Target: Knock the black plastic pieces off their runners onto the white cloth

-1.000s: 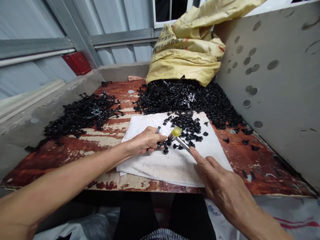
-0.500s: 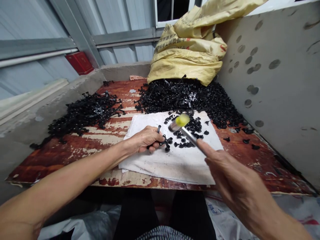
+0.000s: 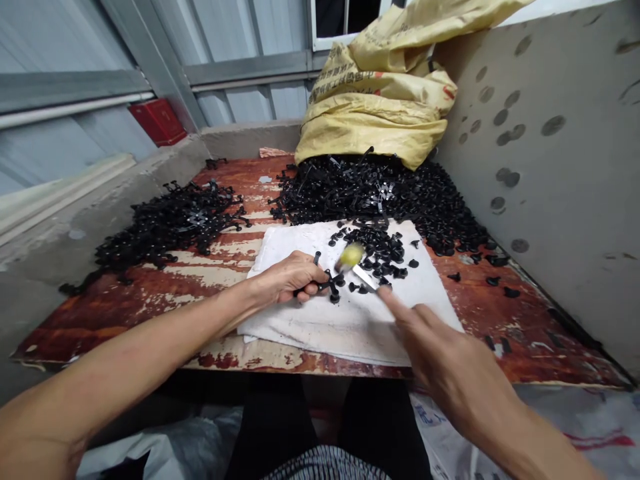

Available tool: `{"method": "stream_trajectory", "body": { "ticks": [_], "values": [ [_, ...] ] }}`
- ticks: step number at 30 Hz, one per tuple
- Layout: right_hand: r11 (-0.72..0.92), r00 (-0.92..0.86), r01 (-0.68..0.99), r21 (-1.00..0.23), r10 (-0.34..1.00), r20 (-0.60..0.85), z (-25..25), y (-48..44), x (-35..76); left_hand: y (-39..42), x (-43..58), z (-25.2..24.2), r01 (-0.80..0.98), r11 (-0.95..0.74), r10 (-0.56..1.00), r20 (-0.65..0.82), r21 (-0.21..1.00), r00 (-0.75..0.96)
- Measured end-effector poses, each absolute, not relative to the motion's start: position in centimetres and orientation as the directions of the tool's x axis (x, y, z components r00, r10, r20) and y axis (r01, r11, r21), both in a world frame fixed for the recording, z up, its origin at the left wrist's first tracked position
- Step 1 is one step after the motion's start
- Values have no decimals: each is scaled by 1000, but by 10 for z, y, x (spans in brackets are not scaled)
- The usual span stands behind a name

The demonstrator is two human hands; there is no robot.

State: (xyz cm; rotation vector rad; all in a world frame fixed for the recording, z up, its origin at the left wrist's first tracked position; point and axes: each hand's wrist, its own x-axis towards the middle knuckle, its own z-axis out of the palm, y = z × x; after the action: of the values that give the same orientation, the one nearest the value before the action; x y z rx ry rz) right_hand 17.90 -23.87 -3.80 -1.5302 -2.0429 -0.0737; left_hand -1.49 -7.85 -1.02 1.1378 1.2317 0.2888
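Over the white cloth (image 3: pixel 300 333), my left hand (image 3: pixel 300 277) is closed around a black branched plastic part (image 3: pixel 334 293), whose knobbed arms stick out past the thumb. My right hand (image 3: pixel 430 333) grips the handle of a hammer (image 3: pixel 364 277), forefinger stretched along the shaft. Its yellow-ended head is smeared by motion and hangs right beside the black part; whether they touch I cannot tell. Small loose black plastic pieces (image 3: pixel 383 250) with round heads lie on the cloth behind the hammer.
A large heap of black parts (image 3: pixel 350 190) spills from a yellow woven sack (image 3: pixel 375 127) at the back. Another pile of branched black parts (image 3: pixel 175 223) lies at left. A grey wall (image 3: pixel 550 187) bounds the worn red tabletop (image 3: pixel 225 267) on the right.
The hammer head has come down and to the left, toward the black part, with my right hand following. My left hand stays in place, still holding the part.
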Motion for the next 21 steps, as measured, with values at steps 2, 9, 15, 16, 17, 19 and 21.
{"method": "stream_trajectory", "body": {
  "ticks": [2, 9, 15, 16, 17, 19, 21],
  "values": [
    [361, -207, 888, -283, 866, 455, -39, -239, 178, -79, -15, -11, 384, 449, 719, -582, 807, 380],
    [371, -214, 881, -292, 865, 454, -40, -236, 174, -80, -15, -12, 350, 453, 719, -568, 820, 400],
    [200, 171, 586, -785, 917, 361, -36, -236, 168, -85, -29, -2, 150, 661, 621, -649, 735, 440],
    [127, 215, 506, -853, 939, 267, -37, -235, 166, -87, -33, -1, 105, 691, 604, -652, 715, 458],
    [59, 240, 411, -910, 956, 171, -39, -235, 163, -89, -36, 0, 66, 714, 594, -653, 697, 470],
    [-59, 241, 198, -978, 970, -10, -44, -232, 155, -95, -42, 2, 3, 743, 586, -653, 669, 479],
    [-134, 215, -5, -991, 968, -132, -47, -229, 146, -102, -45, 2, -37, 759, 583, -652, 651, 485]
  ]
}}
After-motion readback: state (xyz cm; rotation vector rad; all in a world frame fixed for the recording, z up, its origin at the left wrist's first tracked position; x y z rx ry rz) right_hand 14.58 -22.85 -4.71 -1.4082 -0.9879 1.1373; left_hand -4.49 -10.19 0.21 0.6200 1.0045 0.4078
